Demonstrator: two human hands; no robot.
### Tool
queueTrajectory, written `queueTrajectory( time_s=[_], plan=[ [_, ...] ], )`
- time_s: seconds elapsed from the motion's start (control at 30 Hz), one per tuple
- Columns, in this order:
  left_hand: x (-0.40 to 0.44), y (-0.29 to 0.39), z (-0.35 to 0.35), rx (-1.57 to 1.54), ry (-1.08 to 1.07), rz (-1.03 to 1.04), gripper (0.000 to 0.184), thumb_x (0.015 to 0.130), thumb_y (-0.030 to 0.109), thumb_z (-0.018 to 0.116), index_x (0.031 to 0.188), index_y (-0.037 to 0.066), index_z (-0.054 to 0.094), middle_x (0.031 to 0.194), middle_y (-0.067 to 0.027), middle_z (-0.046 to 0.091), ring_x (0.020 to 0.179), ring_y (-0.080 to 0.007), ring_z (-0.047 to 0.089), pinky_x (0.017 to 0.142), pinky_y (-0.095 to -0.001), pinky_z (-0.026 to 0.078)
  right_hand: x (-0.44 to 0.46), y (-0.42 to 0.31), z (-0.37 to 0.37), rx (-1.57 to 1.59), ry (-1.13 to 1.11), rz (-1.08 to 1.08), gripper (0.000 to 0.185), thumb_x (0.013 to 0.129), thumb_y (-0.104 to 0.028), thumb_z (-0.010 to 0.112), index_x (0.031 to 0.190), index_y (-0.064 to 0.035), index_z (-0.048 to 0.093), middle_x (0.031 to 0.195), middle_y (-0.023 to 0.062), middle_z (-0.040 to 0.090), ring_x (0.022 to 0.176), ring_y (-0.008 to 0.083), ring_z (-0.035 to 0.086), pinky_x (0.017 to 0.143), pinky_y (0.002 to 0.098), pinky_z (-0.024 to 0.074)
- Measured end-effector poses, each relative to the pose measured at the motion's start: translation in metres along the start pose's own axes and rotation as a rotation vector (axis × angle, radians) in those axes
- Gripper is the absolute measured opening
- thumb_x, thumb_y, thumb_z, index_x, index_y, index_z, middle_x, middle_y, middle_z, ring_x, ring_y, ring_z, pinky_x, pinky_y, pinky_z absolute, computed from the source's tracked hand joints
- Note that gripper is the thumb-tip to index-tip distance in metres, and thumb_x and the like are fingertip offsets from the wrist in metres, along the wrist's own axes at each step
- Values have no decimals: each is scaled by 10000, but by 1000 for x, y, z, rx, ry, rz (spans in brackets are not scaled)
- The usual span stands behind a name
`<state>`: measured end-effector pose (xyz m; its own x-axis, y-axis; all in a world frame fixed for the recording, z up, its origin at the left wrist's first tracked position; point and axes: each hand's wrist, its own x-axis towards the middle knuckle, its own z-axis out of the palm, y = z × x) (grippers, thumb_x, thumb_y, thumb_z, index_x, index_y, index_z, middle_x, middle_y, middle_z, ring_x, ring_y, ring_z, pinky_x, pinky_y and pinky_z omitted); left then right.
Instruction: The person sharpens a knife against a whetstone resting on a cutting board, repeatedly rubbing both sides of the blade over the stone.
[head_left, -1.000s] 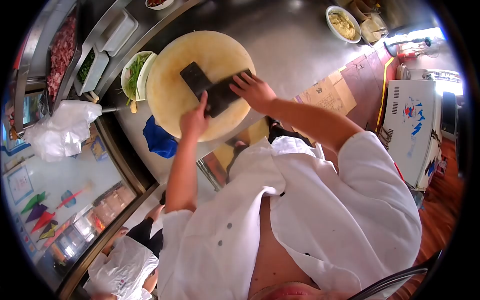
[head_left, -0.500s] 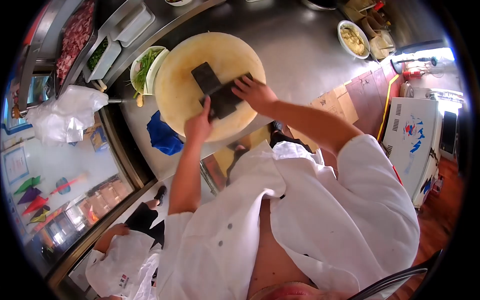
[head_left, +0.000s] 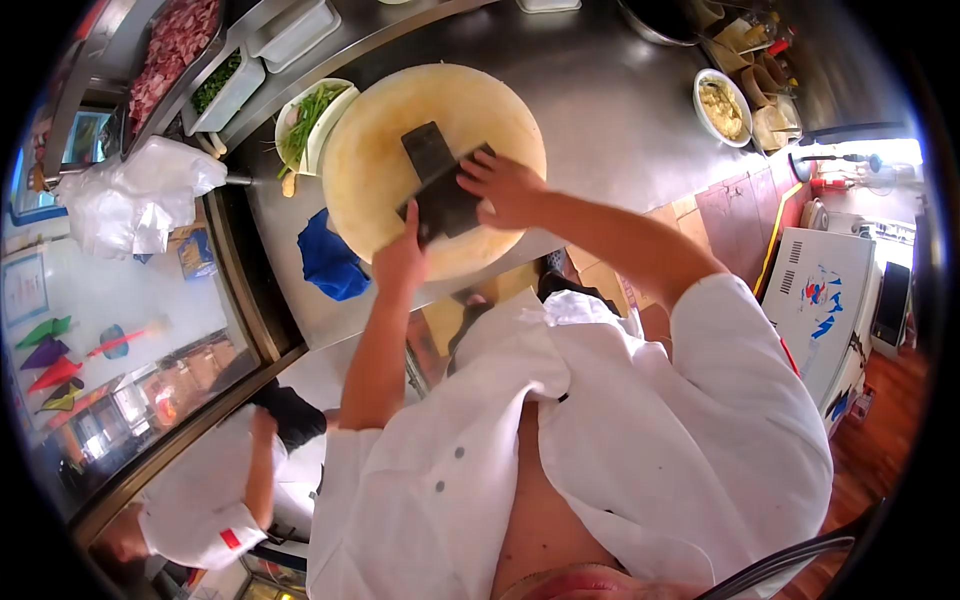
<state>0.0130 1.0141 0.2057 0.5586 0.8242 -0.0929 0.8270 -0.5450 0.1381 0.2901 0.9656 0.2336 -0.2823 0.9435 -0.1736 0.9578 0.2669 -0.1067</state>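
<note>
A dark block that looks like a whetstone lies on a round wooden chopping block. Across it rests a broad dark cleaver blade, covering the stone's near end. My left hand is closed at the blade's lower left corner, one finger or thumb stretched along it; no handle shows. My right hand lies on the blade's right part with fingers spread and the thumb apart, its palm side hidden.
Left of the chopping block are a bowl of greens and a blue cloth. A bowl of pale food stands at the right. Raw meat fills a tray at upper left. Another person is at lower left.
The cleaver has shifted towards me along the stone, with both hands on it. The view has swung slightly, and the other person at lower left has changed position.
</note>
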Motion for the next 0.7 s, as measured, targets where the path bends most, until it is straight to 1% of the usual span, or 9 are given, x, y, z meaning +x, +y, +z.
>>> queueTrajectory(
  time_s=[0.07,0.1,0.13,0.3,0.37,0.5,0.57,0.6,0.7],
  plan=[
    [-47,7,6,-29,-39,-37,923,906,274,667,1690,348,185,859,-127,758,733,-392,725,684,-517,563,-33,-24,8,57,0,-31,726,1022,-582,454,1581,-119,475,1686,93,384,1568,300,312,1270,435,257],
    [-60,16,-7,-68,-302,-163,941,897,274,673,1691,359,174,860,-124,758,731,-392,724,674,-513,558,-45,-34,10,93,18,-32,738,1029,-608,436,1582,-121,475,1693,93,373,1573,306,303,1277,437,242],
    [-66,17,-10,-85,-312,-171,958,894,265,678,1693,363,158,862,-126,758,739,-396,729,668,-514,553,-49,-40,20,182,53,-15,772,1028,-654,421,1588,-126,470,1702,93,359,1580,318,284,1288,454,214],
    [20,-2,-21,1,-236,-201,917,916,251,667,1690,333,181,861,-141,755,748,-396,733,661,-535,555,42,-4,10,99,29,38,784,1034,-677,389,1605,-142,449,1713,88,340,1599,320,248,1301,469,177],
    [25,-9,-16,-5,-208,-190,910,918,251,667,1689,330,189,852,-146,753,745,-398,731,658,-538,556,48,-1,8,103,38,33,791,1031,-686,385,1610,-150,443,1713,87,341,1597,322,249,1299,474,177],
    [-36,9,-8,-34,-160,-204,921,914,248,675,1690,319,186,816,-156,742,712,-394,724,641,-532,554,10,-29,24,67,53,-2,805,1020,-708,384,1619,-172,430,1710,89,345,1596,332,249,1296,498,173],
    [-75,19,-15,-91,-303,-261,973,871,250,723,1693,297,205,811,-154,746,711,-394,722,634,-522,559,-27,-57,18,117,37,-9,812,1016,-715,390,1617,-169,433,1714,85,337,1595,336,250,1296,509,167],
    [-90,18,-14,-168,-230,-212,1008,864,238,734,1700,292,175,793,-150,740,702,-385,722,612,-514,549,-36,-65,21,148,48,-5,821,1011,-721,397,1617,-170,432,1715,86,333,1595,337,249,1298,511,161],
    [-70,10,-5,-78,-216,-227,925,914,255,678,1693,308,182,788,-138,735,682,-388,715,607,-535,540,-15,-60,22,121,84,25,805,989,-712,466,1606,-195,455,1711,83,341,1598,320,256,1298,505,178]
  ],
)
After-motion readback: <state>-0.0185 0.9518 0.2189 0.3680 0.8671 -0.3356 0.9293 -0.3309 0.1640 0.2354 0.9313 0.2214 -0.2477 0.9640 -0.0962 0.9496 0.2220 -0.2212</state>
